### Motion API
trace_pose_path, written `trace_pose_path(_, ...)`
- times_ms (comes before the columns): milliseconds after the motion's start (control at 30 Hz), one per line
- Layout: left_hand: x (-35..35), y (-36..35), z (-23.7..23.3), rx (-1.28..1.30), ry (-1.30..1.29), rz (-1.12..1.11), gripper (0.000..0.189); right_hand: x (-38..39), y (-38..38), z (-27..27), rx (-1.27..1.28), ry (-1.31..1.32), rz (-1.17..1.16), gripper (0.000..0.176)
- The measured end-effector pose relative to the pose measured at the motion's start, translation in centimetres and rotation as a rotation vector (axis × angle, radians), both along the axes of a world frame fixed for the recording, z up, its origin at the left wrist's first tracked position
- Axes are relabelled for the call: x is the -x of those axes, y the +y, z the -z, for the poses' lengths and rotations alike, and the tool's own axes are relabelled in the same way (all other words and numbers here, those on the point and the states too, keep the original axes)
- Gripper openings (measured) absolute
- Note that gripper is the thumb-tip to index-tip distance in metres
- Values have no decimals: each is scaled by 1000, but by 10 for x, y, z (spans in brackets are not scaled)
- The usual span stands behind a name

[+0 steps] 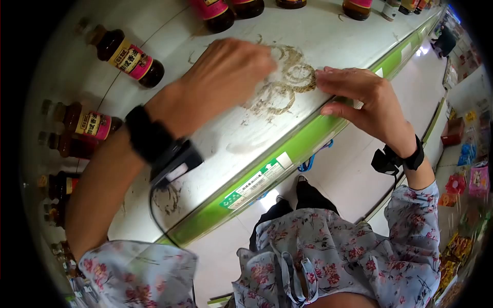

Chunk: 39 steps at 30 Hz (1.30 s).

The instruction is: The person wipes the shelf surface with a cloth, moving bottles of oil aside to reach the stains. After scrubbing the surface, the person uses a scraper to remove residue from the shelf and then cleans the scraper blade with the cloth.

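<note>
Above the white shelf [226, 138], my left hand [228, 69] is blurred by motion, its fingers curled down beside a patch of brown ring-shaped stains [282, 102]. What is under those fingers, if anything, is hidden. At the shelf's front edge, my right hand [354, 95] has its fingers stretched out and its thumb apart, holding nothing. Its fingertips are by the right side of the stains. A dark sauce bottle [131, 60] with a pink and yellow label stands to the left of my left hand. Black bands are on both wrists.
More bottles [92, 123] line the shelf's left side, and others [357, 7] stand along the back. A green price strip [267, 172] with a paper label runs along the front edge. Packaged goods [477, 179] hang at the right, across the aisle floor [328, 174].
</note>
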<state>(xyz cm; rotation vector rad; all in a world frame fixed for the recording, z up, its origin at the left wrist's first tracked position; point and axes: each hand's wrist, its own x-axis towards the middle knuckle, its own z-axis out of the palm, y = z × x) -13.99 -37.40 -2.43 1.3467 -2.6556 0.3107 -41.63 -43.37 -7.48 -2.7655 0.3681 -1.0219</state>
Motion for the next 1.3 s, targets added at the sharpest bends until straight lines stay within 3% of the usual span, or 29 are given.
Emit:
trace_pose_path(67, 1, -12, 3, 55, 93, 43, 16, 0, -2, 0, 21, -7, -4, 35)
trace_pose_path(167, 4, 29, -2, -21, 134, 32, 14, 5, 2, 1, 33, -5, 15, 35)
trace_pose_path(267, -7, 95, -32, -199, -52, -45, 33, 5, 3, 3, 42, 6, 14, 35)
trace_pose_path(367, -20, 129, -29, -230, 7, -121, 33, 6, 4, 4, 59, 3, 13, 35)
trace_pose_path(500, -13, 77, -7, 13, 38, 8, 15, 5, 0, 4, 54, -14, 9, 35)
trace_pose_path(567, -7, 27, 8, 96, 188, 27, 13, 2, -1, 3, 47, -8, 4, 35)
trace_pose_path(667, 0, 10, -7, -71, 105, 1, 25, 1, -2, 4, 40, 5, 11, 35)
trace_pose_path(767, -13, 53, -17, -219, 142, 60, 24, 1, -4, 2, 60, 7, 9, 35)
trace_pose_path(833, -6, 88, -43, -441, -53, -105, 24, 2, -2, 5, 78, -21, 0, 35)
trace_pose_path(867, -10, 98, -35, -341, 39, -73, 23, 2, -2, 6, 68, -28, -4, 35)
trace_pose_path(967, -3, 79, -25, -284, -29, -138, 22, 3, -2, 5, 56, -25, -12, 35)
trace_pose_path(1067, 3, 25, -8, -128, 179, 42, 19, 1, 0, 5, 55, -20, -3, 34)
trace_pose_path(1167, 2, 28, -5, -92, 180, 54, 16, 3, 2, 8, 50, -11, 2, 34)
trace_pose_path(1300, -14, 81, -25, -323, 120, -26, 19, 3, 2, 9, 59, -44, -15, 34)
